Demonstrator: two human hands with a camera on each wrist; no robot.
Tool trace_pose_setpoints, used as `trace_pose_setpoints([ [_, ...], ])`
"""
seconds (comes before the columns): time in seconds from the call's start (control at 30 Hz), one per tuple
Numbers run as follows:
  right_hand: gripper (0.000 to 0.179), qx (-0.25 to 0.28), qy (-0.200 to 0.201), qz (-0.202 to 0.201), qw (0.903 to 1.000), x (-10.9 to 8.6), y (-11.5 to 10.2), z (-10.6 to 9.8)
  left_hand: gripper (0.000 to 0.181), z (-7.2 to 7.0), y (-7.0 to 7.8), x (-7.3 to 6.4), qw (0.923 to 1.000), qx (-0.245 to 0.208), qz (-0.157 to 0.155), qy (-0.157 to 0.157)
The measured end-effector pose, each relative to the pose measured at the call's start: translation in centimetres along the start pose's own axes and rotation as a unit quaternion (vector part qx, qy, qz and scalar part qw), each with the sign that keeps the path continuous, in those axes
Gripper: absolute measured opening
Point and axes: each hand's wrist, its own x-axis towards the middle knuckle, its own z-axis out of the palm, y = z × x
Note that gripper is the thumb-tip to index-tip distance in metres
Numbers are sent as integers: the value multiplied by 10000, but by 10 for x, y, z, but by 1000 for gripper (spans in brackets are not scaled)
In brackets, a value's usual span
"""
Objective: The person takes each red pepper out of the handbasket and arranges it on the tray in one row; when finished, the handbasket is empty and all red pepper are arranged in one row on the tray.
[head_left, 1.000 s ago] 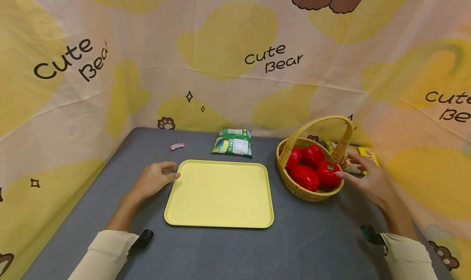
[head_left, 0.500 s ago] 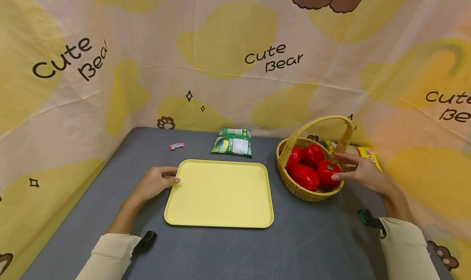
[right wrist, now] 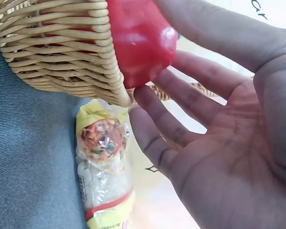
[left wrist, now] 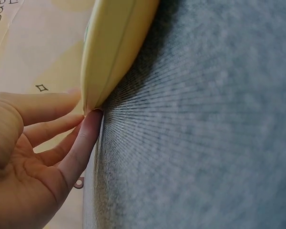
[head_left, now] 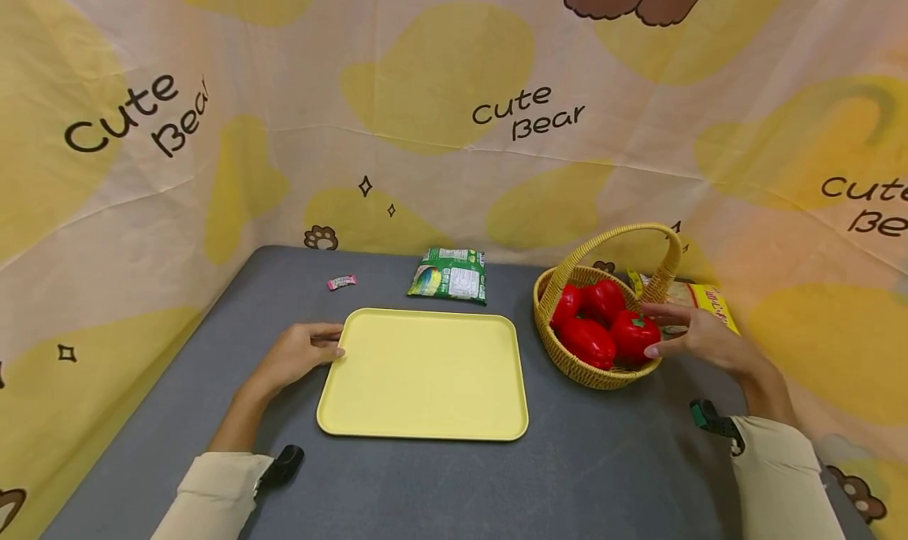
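Observation:
My left hand (head_left: 298, 356) pinches the left rim of a pale yellow tray (head_left: 426, 374) that lies on the table. In the left wrist view, the thumb meets one side of the tray's edge (left wrist: 109, 47) and a fingertip the other. On the right, a wicker basket (head_left: 592, 378) with a tall arched handle holds several red bell peppers (head_left: 586, 343). My right hand (head_left: 716, 344) reaches over its right rim and holds the rightmost pepper (head_left: 634, 337) between thumb and fingers. That pepper still sits in the basket. In the right wrist view, fingertips are against the pepper (right wrist: 140, 43).
A green snack bag (head_left: 448, 275) lies behind the tray, and a small pink-wrapped sweet (head_left: 342, 282) to its left. Beyond the basket is a yellow and clear food packet (head_left: 712, 302), partly hidden by my right hand. A patterned cloth (head_left: 426, 130) backs the table.
My left hand has come slightly down and its fingers have closed on the tray's rim. My right hand has moved left onto the pepper. Tray and basket have stayed put.

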Motion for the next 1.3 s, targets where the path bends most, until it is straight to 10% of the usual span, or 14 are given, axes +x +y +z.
trace_pose_setpoints([
  [0.9,72,-122,658,259,9974,-12,-3,3,50,4,-3,4,9993,-266,-52,-250],
  [1.3,68,68,1199,-553,9912,-20,-35,8,49,0,-7,2,9986,-480,23,-210],
])
